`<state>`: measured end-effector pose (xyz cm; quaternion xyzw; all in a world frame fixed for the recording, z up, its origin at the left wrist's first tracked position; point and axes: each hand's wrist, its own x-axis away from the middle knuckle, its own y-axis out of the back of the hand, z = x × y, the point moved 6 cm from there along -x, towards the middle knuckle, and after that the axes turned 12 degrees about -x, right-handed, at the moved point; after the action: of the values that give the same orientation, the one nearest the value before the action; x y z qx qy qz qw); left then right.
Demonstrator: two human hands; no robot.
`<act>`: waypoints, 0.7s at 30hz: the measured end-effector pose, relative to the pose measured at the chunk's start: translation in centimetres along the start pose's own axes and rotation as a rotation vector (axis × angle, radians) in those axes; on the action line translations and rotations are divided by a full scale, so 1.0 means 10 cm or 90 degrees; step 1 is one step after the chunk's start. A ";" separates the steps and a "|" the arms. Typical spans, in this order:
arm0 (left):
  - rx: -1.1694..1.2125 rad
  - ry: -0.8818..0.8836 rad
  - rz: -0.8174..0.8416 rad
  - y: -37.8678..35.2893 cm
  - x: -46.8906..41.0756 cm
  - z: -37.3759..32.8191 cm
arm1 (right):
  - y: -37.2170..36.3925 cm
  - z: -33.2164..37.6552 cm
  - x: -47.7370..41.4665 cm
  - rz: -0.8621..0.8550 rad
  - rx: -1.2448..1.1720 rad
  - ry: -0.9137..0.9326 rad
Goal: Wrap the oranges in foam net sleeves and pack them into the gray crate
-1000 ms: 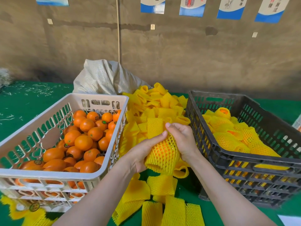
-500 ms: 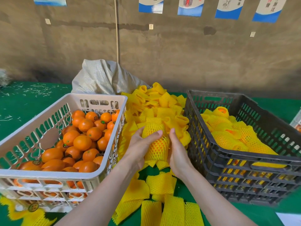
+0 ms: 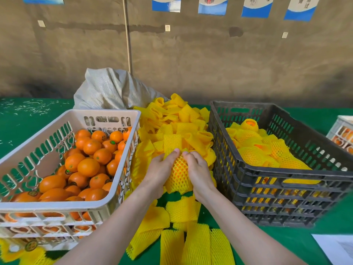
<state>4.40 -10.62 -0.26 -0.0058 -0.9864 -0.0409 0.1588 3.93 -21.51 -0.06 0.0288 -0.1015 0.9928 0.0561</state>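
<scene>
Between the two crates I hold an orange in a yellow foam net sleeve (image 3: 178,174). My left hand (image 3: 161,170) grips its left side and my right hand (image 3: 198,172) grips its right side, fingertips meeting on top. A white crate (image 3: 107,202) on the left holds several bare oranges (image 3: 88,166). The gray crate (image 3: 248,170) on the right holds several sleeved oranges (image 3: 256,148). A heap of loose yellow sleeves (image 3: 179,123) lies between the crates.
More flat sleeves (image 3: 191,245) lie on the green table (image 3: 28,119) near me. A grey sack (image 3: 112,90) stands behind the white crate. Another white crate (image 3: 342,134) shows at the far right edge. A paper sheet (image 3: 336,247) lies at the bottom right.
The sleeved orange has moved away from me and a little up, over the sleeve heap. Both hands have closed in on it, fingertips now meeting on top.
</scene>
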 end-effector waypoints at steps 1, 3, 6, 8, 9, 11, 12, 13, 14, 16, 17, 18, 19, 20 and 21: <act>0.033 -0.003 -0.007 -0.02 0.01 -0.01 | -0.02 0.02 0.00 0.022 -0.018 0.005; 0.113 0.006 -0.008 -0.04 0.01 -0.04 | -0.05 0.08 0.02 0.065 -0.022 0.033; 0.243 0.008 -0.011 -0.10 0.01 -0.12 | -0.03 0.21 0.08 0.134 0.055 0.139; 0.303 0.025 -0.018 -0.17 0.01 -0.16 | -0.01 0.30 0.11 0.180 0.126 0.195; 0.313 0.031 -0.016 -0.21 0.01 -0.17 | 0.03 0.33 0.10 0.189 0.145 0.206; 0.315 0.020 0.045 -0.35 0.02 -0.20 | 0.16 0.40 0.09 0.176 0.162 0.223; 0.313 0.007 0.110 -0.43 0.02 -0.22 | 0.25 0.44 0.08 0.158 0.158 0.233; 0.307 -0.003 0.173 -0.52 0.03 -0.23 | 0.35 0.47 0.06 0.138 0.148 0.242; 0.296 -0.013 0.220 -0.59 0.02 -0.24 | 0.44 0.50 0.05 0.120 0.139 0.251; 0.276 -0.038 0.254 -0.71 -0.03 -0.24 | 0.61 0.58 0.03 0.100 0.133 0.280; 0.276 -0.051 0.244 -0.78 -0.08 -0.24 | 0.68 0.63 0.03 0.097 0.128 0.292; 0.280 -0.060 0.216 -0.85 -0.12 -0.24 | 0.76 0.67 0.02 0.091 0.120 0.299; 0.274 -0.072 0.172 -0.91 -0.17 -0.25 | 0.85 0.72 0.00 0.079 0.108 0.305; 0.250 -0.093 0.122 -0.97 -0.19 -0.29 | 0.96 0.76 -0.04 0.060 0.095 0.310; 0.196 -0.129 0.066 -1.03 -0.22 -0.34 | 1.09 0.81 -0.10 0.031 0.079 0.313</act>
<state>7.24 -21.18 1.42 -0.0366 -0.9903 0.1197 0.0595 4.04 -33.88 5.65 -0.2125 -0.0242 0.9754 0.0535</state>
